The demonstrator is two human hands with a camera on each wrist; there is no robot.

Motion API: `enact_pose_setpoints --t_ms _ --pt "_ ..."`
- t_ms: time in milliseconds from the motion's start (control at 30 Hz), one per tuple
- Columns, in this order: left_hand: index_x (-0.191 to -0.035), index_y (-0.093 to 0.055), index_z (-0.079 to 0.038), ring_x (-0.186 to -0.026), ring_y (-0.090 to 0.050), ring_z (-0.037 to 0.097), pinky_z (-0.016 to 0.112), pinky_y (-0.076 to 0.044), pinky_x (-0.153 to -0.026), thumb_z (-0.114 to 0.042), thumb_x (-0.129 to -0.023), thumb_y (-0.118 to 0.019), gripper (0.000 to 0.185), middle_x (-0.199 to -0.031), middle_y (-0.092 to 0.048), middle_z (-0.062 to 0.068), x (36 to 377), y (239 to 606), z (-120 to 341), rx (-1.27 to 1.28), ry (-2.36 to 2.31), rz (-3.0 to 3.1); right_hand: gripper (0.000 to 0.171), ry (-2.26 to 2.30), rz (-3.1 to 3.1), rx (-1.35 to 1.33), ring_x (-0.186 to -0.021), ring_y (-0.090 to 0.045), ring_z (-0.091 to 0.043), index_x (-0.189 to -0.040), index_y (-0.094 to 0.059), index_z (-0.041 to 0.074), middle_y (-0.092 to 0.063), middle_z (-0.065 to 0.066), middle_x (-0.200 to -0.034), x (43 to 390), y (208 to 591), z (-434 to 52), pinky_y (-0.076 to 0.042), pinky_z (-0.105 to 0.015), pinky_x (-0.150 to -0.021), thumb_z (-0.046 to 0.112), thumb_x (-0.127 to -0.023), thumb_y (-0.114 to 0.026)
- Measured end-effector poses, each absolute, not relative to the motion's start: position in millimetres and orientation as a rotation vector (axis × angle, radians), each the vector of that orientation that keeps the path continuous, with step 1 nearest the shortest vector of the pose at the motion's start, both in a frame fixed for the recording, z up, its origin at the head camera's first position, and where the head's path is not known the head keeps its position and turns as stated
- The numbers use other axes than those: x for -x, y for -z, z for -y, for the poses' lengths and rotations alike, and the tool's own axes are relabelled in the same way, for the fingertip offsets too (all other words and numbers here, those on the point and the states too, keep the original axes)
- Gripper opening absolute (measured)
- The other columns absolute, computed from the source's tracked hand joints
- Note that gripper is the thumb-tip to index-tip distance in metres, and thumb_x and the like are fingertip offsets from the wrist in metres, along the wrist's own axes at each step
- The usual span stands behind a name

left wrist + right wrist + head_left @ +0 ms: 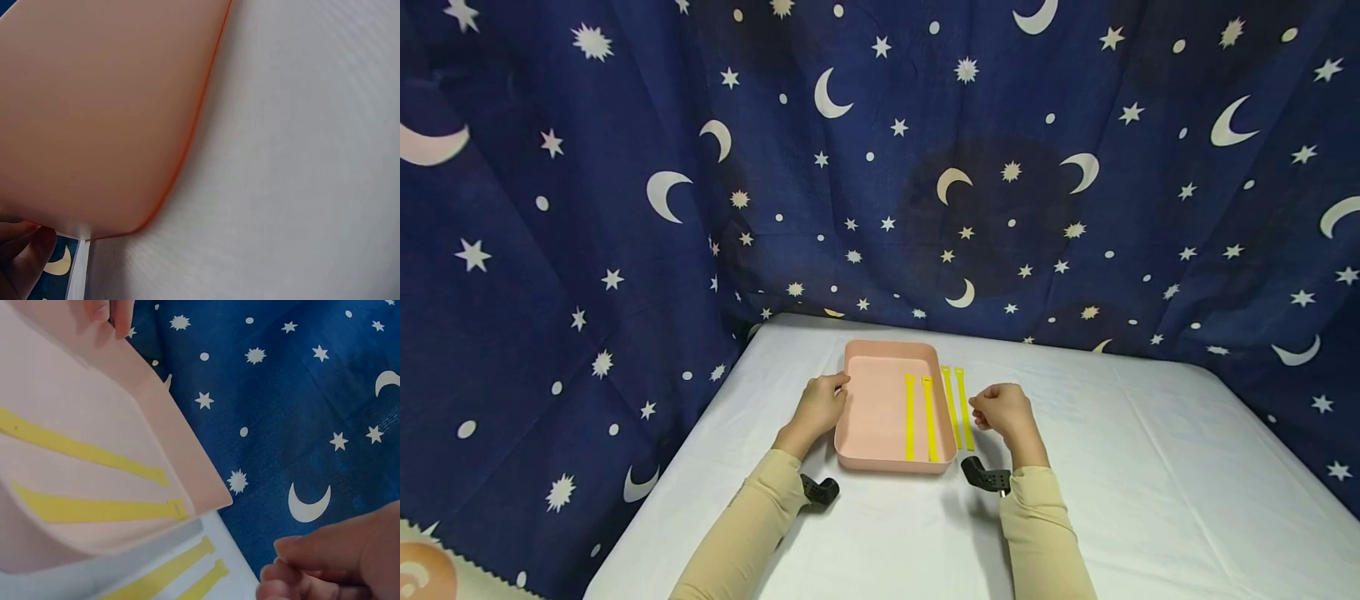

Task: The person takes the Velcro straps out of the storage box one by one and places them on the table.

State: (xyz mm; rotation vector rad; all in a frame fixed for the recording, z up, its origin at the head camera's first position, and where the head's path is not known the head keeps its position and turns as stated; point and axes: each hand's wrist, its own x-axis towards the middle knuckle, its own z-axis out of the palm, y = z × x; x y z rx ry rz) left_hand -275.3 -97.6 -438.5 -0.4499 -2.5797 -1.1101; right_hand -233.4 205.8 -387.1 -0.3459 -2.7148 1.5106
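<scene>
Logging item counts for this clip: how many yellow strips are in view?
4. Two strips lie side by side inside the pink tray, the left and the right. Two more lie on the white table just right of it, one nearer the tray, one farther. None seems hidden.

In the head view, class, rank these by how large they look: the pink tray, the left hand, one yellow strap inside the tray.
1. Pink tray, clearly largest.
2. Left hand, gripping the tray's left rim.
3. Yellow strap in the tray: as long as the hand but much thinner.
</scene>
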Motion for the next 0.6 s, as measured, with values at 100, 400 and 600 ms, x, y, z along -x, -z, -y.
enact_pose_setpoints --t_ms 100,400,600 --pt "-0.122 -0.068 0.006 -0.116 -0.067 0.037 0.046 -0.056 -0.099 0.002 -0.093 -0.059 0.030 -0.127 -0.067 0.024 276 439 98 0.451 1.109 2.581 0.021 -1.509 2.694 0.347 -0.060 -0.060 -0.011 -0.100 -0.068 -0.012 -0.066 -0.008 -0.072 233 383 -204 -0.056 -0.022 -0.055 0.007 -0.094 -0.064" --pt "-0.124 -0.067 0.005 -0.118 -0.066 0.037 0.045 -0.055 -0.100 0.000 -0.095 -0.058 0.031 -0.128 -0.066 0.023 277 436 94 0.439 1.128 2.600 0.019 -1.556 2.612 0.266 -0.061 -0.062 -0.013 -0.100 -0.068 -0.013 -0.068 -0.012 -0.075 232 375 -197 -0.062 -0.031 -0.063 0.005 -0.093 -0.063" --pt "-0.126 -0.066 0.005 -0.121 -0.064 0.037 0.046 -0.054 -0.102 -0.002 -0.096 -0.057 0.032 -0.133 -0.064 0.022 272 438 97 0.412 1.147 2.630 0.015 -1.581 2.555 0.211 -0.057 -0.061 -0.010 -0.092 -0.069 -0.011 -0.067 -0.008 -0.070 232 377 -186 -0.058 -0.024 -0.056 0.003 -0.092 -0.064"
